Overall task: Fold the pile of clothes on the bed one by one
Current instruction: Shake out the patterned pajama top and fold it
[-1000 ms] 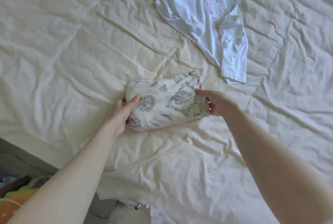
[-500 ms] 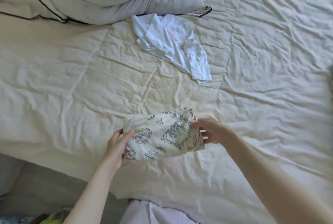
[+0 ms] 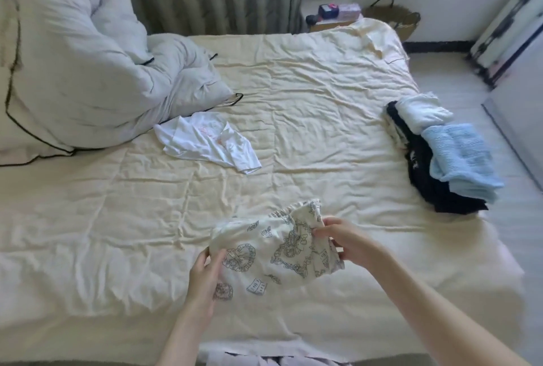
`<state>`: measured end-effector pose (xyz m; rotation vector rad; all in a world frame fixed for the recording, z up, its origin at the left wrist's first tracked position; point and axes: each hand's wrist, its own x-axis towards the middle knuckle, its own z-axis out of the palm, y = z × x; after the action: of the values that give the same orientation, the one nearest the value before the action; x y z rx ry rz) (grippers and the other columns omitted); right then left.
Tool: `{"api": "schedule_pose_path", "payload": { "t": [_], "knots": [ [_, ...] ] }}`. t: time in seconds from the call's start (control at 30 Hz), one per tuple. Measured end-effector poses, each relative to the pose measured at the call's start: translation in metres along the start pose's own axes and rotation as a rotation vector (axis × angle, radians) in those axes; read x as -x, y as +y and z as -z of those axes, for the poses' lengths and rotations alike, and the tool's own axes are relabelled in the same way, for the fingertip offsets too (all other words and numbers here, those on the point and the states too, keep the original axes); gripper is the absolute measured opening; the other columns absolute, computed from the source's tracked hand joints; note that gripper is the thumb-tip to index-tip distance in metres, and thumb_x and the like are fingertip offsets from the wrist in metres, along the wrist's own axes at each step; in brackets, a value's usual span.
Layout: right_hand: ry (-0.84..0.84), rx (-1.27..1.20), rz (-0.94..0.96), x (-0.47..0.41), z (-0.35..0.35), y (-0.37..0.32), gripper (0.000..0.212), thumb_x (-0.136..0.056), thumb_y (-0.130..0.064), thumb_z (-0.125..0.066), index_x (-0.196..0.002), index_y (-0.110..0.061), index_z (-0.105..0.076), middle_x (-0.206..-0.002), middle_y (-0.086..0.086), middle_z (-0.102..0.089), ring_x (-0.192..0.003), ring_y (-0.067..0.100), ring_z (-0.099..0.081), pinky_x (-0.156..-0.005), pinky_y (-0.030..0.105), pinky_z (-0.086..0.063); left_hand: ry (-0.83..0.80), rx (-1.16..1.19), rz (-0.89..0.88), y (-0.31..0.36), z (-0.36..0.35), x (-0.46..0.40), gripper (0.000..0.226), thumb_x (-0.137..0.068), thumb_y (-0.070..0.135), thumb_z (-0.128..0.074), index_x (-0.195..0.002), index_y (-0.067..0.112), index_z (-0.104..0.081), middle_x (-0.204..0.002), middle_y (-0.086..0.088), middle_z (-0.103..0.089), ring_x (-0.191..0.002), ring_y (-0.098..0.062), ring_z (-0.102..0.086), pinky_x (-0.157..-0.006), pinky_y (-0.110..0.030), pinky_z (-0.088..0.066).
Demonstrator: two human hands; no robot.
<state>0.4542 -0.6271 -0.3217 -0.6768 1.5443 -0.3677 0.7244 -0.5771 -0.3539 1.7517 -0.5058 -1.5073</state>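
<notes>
The bed (image 3: 293, 118) spreads out ahead of both my hands, its cream sheet wrinkled. It is my working surface, so everything I handle lies on it or hangs just over it.

Far off beyond my left hand, the big pale duvet (image 3: 79, 71) is heaped up against the head end, I think pushed there to leave me room for folding.

Well out past my right hand, near the bed's edge, sits the stack of folded clothes (image 3: 440, 159): dark pieces underneath, a light blue one and a white one on top. I judge that this is where finished pieces go, so the one I hold likely belongs there next.

Ahead of my left hand, well apart from it and just beside the duvet, the white shirt (image 3: 205, 142) lies crumpled and unfolded. It looks like the only loose piece left, so the task seems nearly done.

Between my hands is the printed garment (image 3: 276, 251), cream with blue line drawings, folded into a compact bundle. It seems lifted slightly off the sheet, though I cannot tell for sure. I hold it at both ends so the folds do not fall open.

My right hand (image 3: 346, 243) pinches the far end, thumb on top and fingers curled beneath, near the gathered waistband.

My left hand (image 3: 205, 274) grips the near end, its thumb pressed onto the print and its fingers tucked under the cloth.
</notes>
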Motion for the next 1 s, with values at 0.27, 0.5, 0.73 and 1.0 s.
{"api": "schedule_pose_path", "payload": {
  "t": [0.27,0.5,0.73,1.0],
  "knots": [
    [0.212,-0.207,0.055,0.067,0.068,0.057,0.021,-0.088,-0.006,-0.055,-0.106,-0.009,-0.064,-0.105,0.014,-0.067,-0.101,0.033,-0.061,-0.091,0.052,-0.050,-0.250,-0.235,-0.134,0.028,-0.085,0.027,0.027,-0.089,0.020,-0.062,-0.116,0.019,-0.059,-0.108,-0.008,-0.067,-0.101,-0.027,-0.063,-0.093,-0.048,-0.049],
    [0.264,-0.400,-0.007,0.088,0.082,0.120,0.022,-0.090,-0.009,-0.055,-0.112,-0.008,-0.061,-0.104,0.013,-0.069,-0.098,0.029,-0.063,-0.075,0.040,-0.051,-0.330,-0.350,-0.143,0.000,-0.118,0.038,0.018,-0.090,0.020,-0.063,-0.108,0.018,-0.060,-0.099,-0.004,-0.066,-0.093,-0.022,-0.063,-0.077,-0.037,-0.051],
    [0.260,-0.490,-0.055,0.087,0.115,0.166,0.017,-0.091,-0.009,-0.055,-0.104,-0.012,-0.065,-0.095,0.006,-0.072,-0.092,0.023,-0.065,-0.072,0.036,-0.050,-0.288,-0.482,-0.066,-0.029,-0.163,0.048,0.031,-0.089,0.029,-0.063,-0.114,0.017,-0.048,-0.099,0.001,-0.057,-0.086,-0.014,-0.055,-0.065,-0.027,-0.041],
    [0.288,-0.589,-0.070,0.055,0.256,0.164,0.018,-0.088,-0.006,-0.056,-0.102,-0.013,-0.063,-0.091,0.006,-0.070,-0.085,0.022,-0.064,-0.068,0.033,-0.051,-0.352,-0.571,-0.162,-0.008,-0.321,0.036,0.022,-0.089,0.025,-0.064,-0.107,0.020,-0.052,-0.095,-0.005,-0.065,-0.071,-0.009,-0.061,-0.053,-0.021,-0.041]
  ]
}}
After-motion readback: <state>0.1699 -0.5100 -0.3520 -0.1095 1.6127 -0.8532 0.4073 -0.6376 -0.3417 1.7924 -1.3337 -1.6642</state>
